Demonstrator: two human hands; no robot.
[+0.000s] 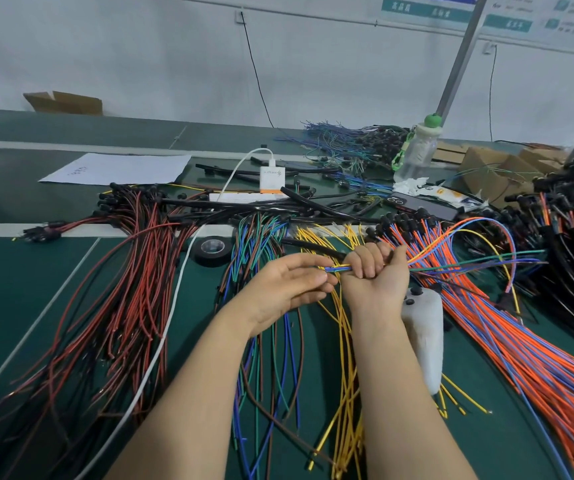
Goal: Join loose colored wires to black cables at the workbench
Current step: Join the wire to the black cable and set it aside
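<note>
Right grip (370, 263) fisted around a bundle of colored wires (339, 269), held just above the tabletop (19, 289); left grip (292, 285) pinches their free ends. Risk: a slackened fist may let strands slip unevenly, spoiling the join to a black cable (313, 248).

Wire bundles fan side by side across the bench (19, 271): the left bundle (123, 289), the middle bundles (278, 358), the right bundle (503, 341). The tape roll (212, 249) lies between the left and middle bundles. Behind them sit the charger (271, 176) and, further left, the paper (119, 168). The bottle (417, 150) stands back right, the phone (417, 204) before it. The left hand (289, 285) and right hand (374, 271) meet over the middle bundles, the held wires (339, 269) between them.
</note>
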